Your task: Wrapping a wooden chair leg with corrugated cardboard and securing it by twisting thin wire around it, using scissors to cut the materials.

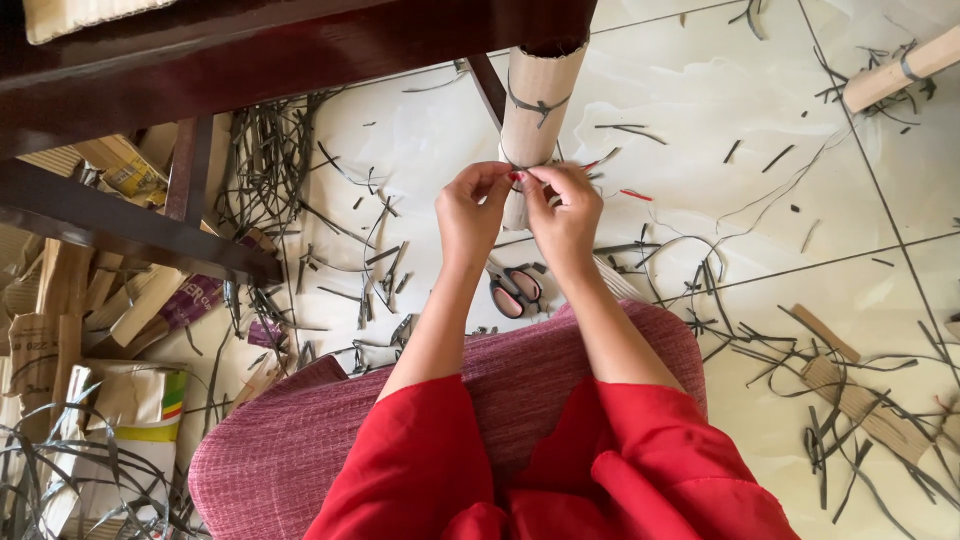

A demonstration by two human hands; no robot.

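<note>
Above the floor [700, 90], both hands, left [470, 212] and right [566, 215], pinch a dark strip [535, 104] with closed fingers around a cardboard-wrapped leg [535, 95].

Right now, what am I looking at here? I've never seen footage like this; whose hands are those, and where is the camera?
There is one picture, from a camera worn on a person's head, looking down. The left hand and right hand are that person's own, in red sleeves. Both pinch a dark strip tied round a cardboard-wrapped table leg. Scissors lie on the tiled floor below the hands, among scattered strips and cardboard scraps. A pink cushion sits under the arms.
</note>
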